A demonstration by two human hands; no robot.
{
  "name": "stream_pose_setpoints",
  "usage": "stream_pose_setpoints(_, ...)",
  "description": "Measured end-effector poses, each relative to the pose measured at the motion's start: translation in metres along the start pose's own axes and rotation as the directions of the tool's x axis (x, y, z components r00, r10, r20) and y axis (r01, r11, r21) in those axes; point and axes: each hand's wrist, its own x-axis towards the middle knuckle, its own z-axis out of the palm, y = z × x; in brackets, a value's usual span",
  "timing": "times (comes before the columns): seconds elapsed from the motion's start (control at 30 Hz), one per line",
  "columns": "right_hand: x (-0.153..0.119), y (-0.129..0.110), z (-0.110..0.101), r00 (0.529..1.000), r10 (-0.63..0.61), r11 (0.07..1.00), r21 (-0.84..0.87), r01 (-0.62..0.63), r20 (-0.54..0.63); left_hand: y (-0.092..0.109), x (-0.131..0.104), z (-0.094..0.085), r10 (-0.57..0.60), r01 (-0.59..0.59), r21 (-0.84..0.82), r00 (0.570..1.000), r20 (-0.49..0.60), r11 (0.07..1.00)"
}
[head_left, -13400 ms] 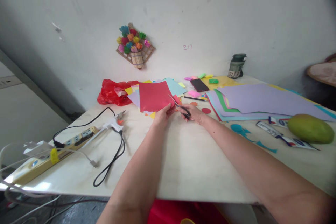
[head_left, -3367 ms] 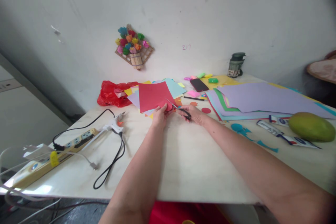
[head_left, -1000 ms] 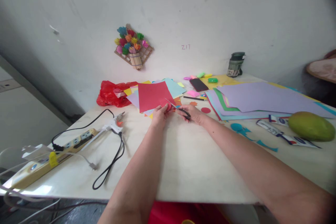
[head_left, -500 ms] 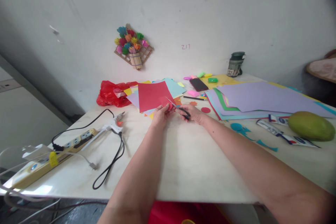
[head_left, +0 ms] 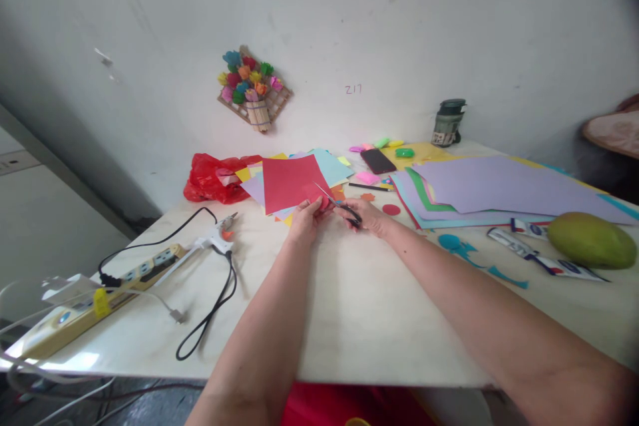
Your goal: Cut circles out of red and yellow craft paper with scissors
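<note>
Steadily now — my left hand pinches the small red piece by the near edge of the large red sheet, my right hand holds the scissors — and I'd best rotate that piece rather than swing the scissors.

A craft corner is shown, home or workshop unclear: black-handled metal scissors are held above the white desk, large coloured paper sheets are stacked toward its right edge, and a white plastic glue gun is laid toward its left edge.
</note>
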Motion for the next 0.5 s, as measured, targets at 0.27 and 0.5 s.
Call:
stream_pose_setpoints(0.27,0.0025,0.004,-0.0011,1.0,-0.015,1.0,0.001,0.015,0.005,0.003,-0.0028,0.0041,-0.014,0.015,0.012,0.999,-0.046,1.0)
stream_pose_setpoints(0.5,0.002,0.0033,-0.0003,1.0,-0.008,1.0,-0.003,0.008,-0.002,0.003,-0.0021,0.0044,-0.013,0.015,0.021,0.998,-0.061,1.0)
